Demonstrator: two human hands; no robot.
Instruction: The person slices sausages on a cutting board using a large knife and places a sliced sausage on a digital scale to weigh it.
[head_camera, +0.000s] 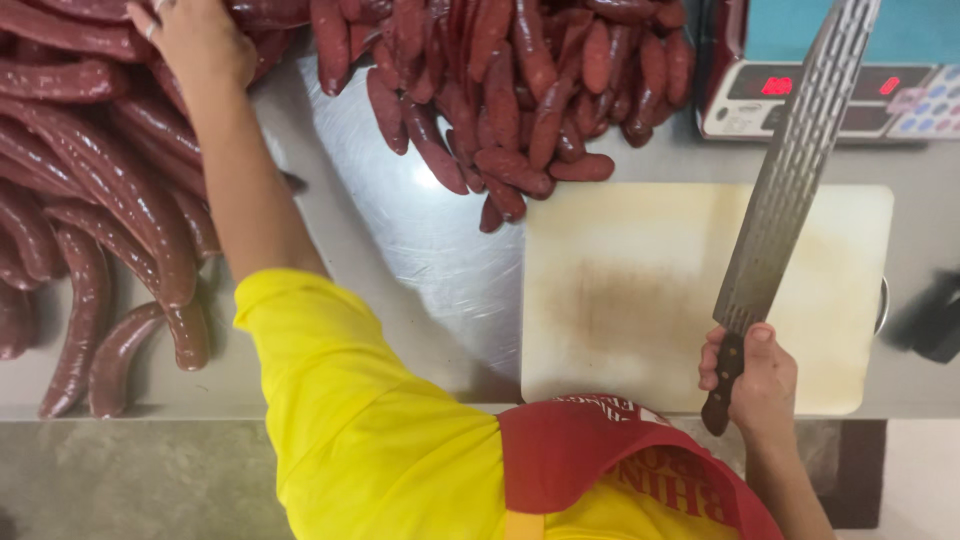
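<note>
Left hand is reaching far up and left over the steel worktop, resting on the pile of long dark-red sausages at the left; its fingers are running out of the top edge, so cannot tell whether they are clamped on a sausage or just lying on it. A ring is showing on one finger. The arm is wearing a yellow sleeve, crossing over the long sausages. Right hand is sitting at the lower right, fingers wrapped tight around the dark handle of a big knife. The blade is pointing up and slightly right, held above the right part of the white cutting board and passing in front of the scale. The board is lying bare, with a brownish stain in its middle, just right of centre on the worktop. A second heap of shorter red sausages is lying at top centre, the nearest ones touching the board's upper left corner. A digital scale with red display is standing at top right, behind the board. A red apron is showing at the bottom.
</note>
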